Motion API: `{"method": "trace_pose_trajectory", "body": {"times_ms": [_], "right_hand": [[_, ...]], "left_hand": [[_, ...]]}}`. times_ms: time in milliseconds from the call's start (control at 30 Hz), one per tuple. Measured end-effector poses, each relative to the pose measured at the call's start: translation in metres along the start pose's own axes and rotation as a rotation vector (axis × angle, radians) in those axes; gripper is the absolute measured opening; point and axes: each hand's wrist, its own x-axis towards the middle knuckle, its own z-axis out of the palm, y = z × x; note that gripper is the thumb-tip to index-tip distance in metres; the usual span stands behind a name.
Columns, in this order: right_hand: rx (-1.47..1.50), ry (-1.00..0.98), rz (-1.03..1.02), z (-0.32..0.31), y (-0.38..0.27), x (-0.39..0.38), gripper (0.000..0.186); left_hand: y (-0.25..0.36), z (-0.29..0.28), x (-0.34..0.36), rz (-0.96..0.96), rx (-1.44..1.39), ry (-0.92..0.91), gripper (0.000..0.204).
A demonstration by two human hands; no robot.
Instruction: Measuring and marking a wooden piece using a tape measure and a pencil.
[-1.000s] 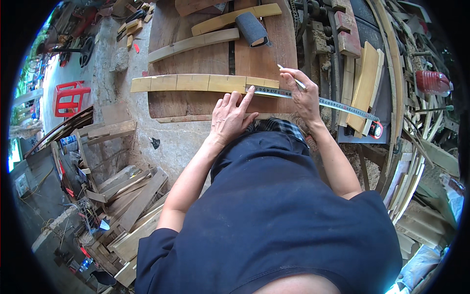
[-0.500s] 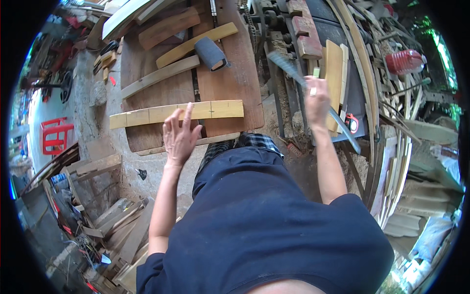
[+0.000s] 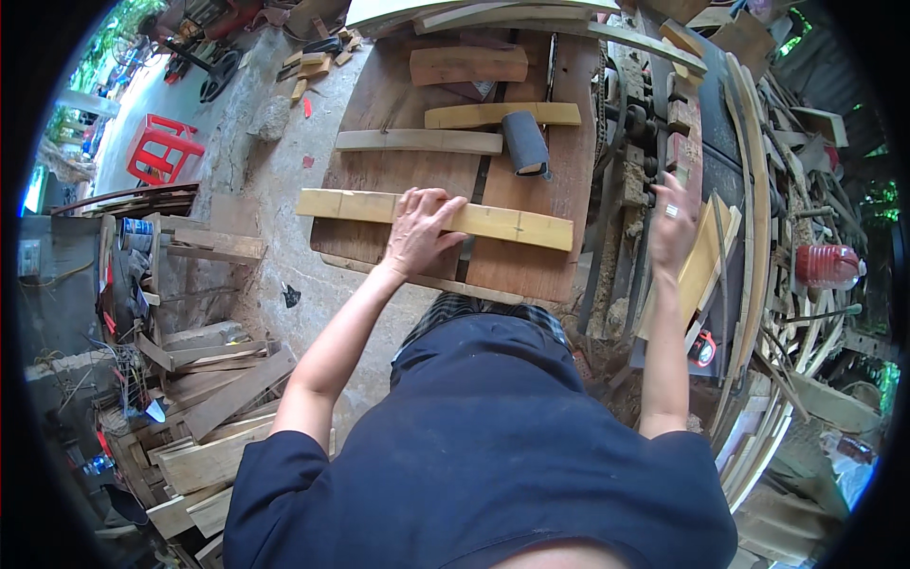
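Note:
A slightly curved yellow wooden strip (image 3: 519, 225) with dark pencil lines across it lies along the near part of a brown wooden bench top (image 3: 531, 270). My left hand (image 3: 422, 228) grips the strip near its middle, fingers over the top and thumb along the near side. Off to the right, my right hand (image 3: 671, 232) is raised beside the red-topped timber, wearing a ring. Motion smears its fingers, so whether it holds anything is unclear. Beyond the strip lie a grey sanding-belt roll (image 3: 524, 142), a pale wooden strip (image 3: 417, 141) and another yellow strip (image 3: 474, 115).
A brown curved block (image 3: 469, 65) sits at the bench's far side. To the right are a yellow board (image 3: 697, 256), a red tape measure (image 3: 702, 349) and a red plastic jug (image 3: 829, 266). Scrap wood (image 3: 218, 465) is piled at lower left; a red stool (image 3: 163, 149) stands at far left.
My left hand has gone from spread fingers to gripping the strip. The metal square my right hand held no longer shows in it. The whole view has swung, shifting the bench rightward.

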Motion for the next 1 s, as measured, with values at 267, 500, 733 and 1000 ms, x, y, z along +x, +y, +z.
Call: {"method": "trace_pose_trajectory", "body": {"times_ms": [267, 500, 733, 1000], "right_hand": [[0.074, -0.366, -0.672, 0.182, -0.152, 0.031, 0.041], [-0.069, -0.439, -0.856, 0.248, -0.185, 0.050, 0.046], [-0.174, -0.531, -0.814, 0.254, -0.197, 0.048, 0.031], [-0.173, -0.696, -0.602, 0.247, -0.212, 0.060, 0.042]], "left_hand": [[0.017, 0.025, 0.031, -0.125, -0.045, 0.103, 0.059], [0.011, 0.027, 0.024, -0.142, -0.124, 0.195, 0.065], [-0.001, -0.006, -0.021, -0.417, -0.385, 0.375, 0.052], [-0.093, -0.050, -0.060, -0.298, 0.107, 0.144, 0.064]]}}
